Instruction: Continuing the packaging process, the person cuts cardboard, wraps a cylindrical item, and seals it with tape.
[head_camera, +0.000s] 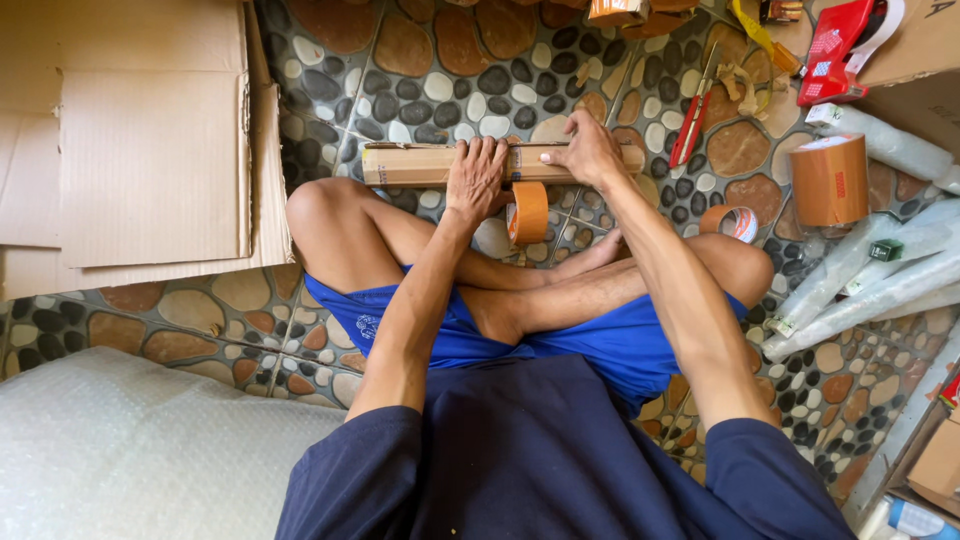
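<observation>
Nearest the camera is the person's dark blue shirt, then blue shorts (620, 345) and crossed bare legs on a pebble-patterned floor (180, 320); at the near left lies a sheet of bubble wrap (130, 450); both forearms reach away over the knees. Just beyond the legs a long, narrow cardboard package (410, 163) lies crosswise on the floor. The left hand (475, 175) rests palm down on its middle, fingers close together and curled over the far edge; the right hand (588, 150) presses on the package just to the right, fingers bent and slightly spread, thumb pointing left. A roll of brown tape (527, 212) hangs below the package between the two hands, its strip running up onto the cardboard. To the right, near the knee, lies another tape roll (728, 220); farther right stands a thick brown roll (829, 180), beside long plastic-wrapped bundles (860, 285). At the far left lie flattened cardboard sheets (140, 140); at the far right, a red tape dispenser (835, 50).
</observation>
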